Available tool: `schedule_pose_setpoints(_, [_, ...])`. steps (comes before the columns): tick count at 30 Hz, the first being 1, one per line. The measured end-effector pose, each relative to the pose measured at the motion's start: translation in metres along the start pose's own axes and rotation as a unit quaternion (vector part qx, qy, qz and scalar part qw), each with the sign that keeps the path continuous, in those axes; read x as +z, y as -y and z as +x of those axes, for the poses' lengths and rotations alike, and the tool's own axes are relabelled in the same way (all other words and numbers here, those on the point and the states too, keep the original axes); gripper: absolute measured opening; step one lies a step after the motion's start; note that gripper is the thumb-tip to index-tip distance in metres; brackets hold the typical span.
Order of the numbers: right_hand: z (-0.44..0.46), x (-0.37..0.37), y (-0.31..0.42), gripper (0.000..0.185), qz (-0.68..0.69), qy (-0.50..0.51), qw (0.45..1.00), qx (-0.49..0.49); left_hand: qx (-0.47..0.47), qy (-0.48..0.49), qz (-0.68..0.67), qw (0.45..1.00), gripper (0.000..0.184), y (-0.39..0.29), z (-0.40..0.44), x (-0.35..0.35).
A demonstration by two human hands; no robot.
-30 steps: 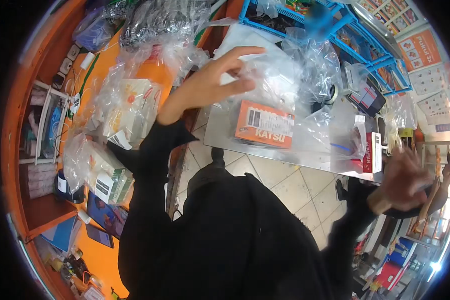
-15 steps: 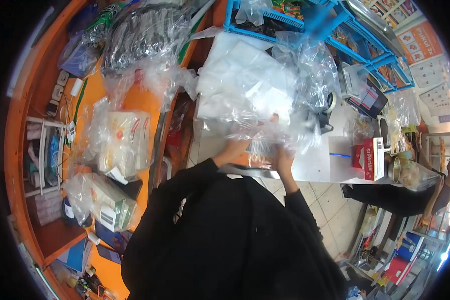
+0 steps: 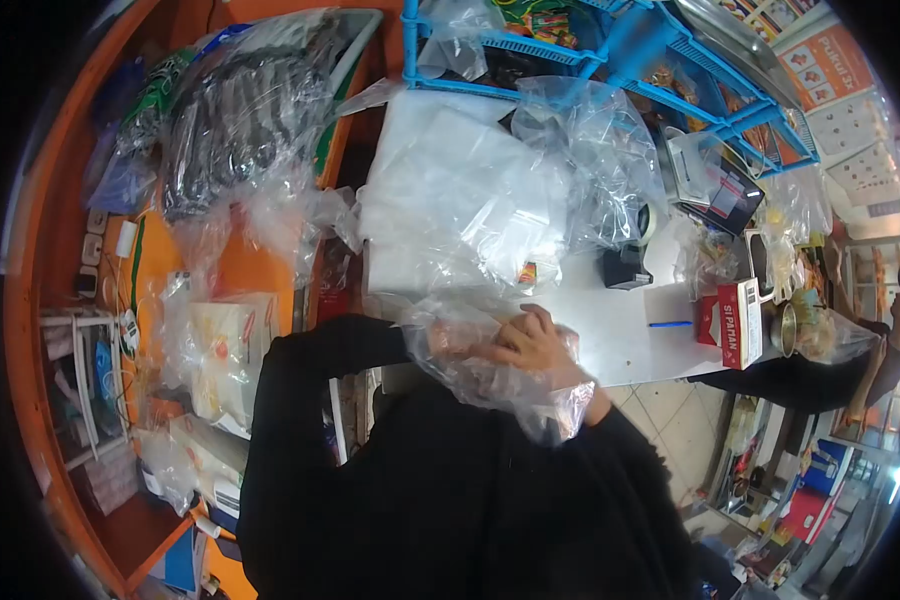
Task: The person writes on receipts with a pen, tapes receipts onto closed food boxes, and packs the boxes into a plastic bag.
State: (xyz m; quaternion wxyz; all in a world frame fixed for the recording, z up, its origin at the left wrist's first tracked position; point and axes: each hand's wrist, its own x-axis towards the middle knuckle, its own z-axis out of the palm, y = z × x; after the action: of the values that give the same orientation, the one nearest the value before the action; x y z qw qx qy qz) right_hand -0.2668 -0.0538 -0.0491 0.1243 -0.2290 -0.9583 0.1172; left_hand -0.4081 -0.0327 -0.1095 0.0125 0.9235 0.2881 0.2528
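Close to my body, at the front edge of the white table, I have a clear plastic bag [image 3: 545, 415] between my hands. My left hand [image 3: 452, 338] shows through the crinkled plastic on the left, closed on the bag, its fingers partly veiled. Bent across the top of the bag is my right hand [image 3: 535, 348], gripping the plastic with its fingers pointing left. The bag's contents are hard to make out. Just beyond lies a stack of clear plastic sheets or bags [image 3: 440, 170], with a small red-and-yellow packet [image 3: 528, 272] at its near edge.
Blue crates [image 3: 510, 75] stand at the back. A black box [image 3: 625, 268], a blue pen [image 3: 670, 324] and a red-and-white box [image 3: 740, 325] are on the table [image 3: 610, 340]. Wrapped packs [image 3: 225, 360] lie on the orange surface at left. Another person's dark sleeve [image 3: 780, 385] reaches in at right.
My hands have drawn the plastic bag nearer my body and off the tabletop. The right hand has turned across it, fingers now leftward. My view has shifted slightly.
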Motion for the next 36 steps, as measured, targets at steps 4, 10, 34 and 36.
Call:
schedule_pose_setpoints(4, [-0.014, 0.024, -0.051, 0.038, 0.478, 0.11, 0.87, 0.044, -0.062, 0.023, -0.114, 0.991, 0.034, -0.014, 0.006, 0.004])
schedule_pose_setpoints(10, [-0.021, -0.014, -0.053, 0.05, 0.663, 0.157, 0.657, 0.323, -0.133, 0.04, -0.222, 0.965, 0.033, -0.026, 0.013, 0.007])
schedule_pose_setpoints(34, [-0.082, 0.033, -0.058, 0.086, 0.171, -0.534, 0.824, 0.08, -0.374, 0.009, -0.362, 0.854, 0.031, 0.02, 0.062, 0.005])
schedule_pose_setpoints(36, [-0.124, 0.044, -0.071, 0.06, 0.227, -0.303, 0.925, 0.027, -0.394, 0.04, -0.436, 0.808, 0.031, 0.007, 0.059, -0.002])
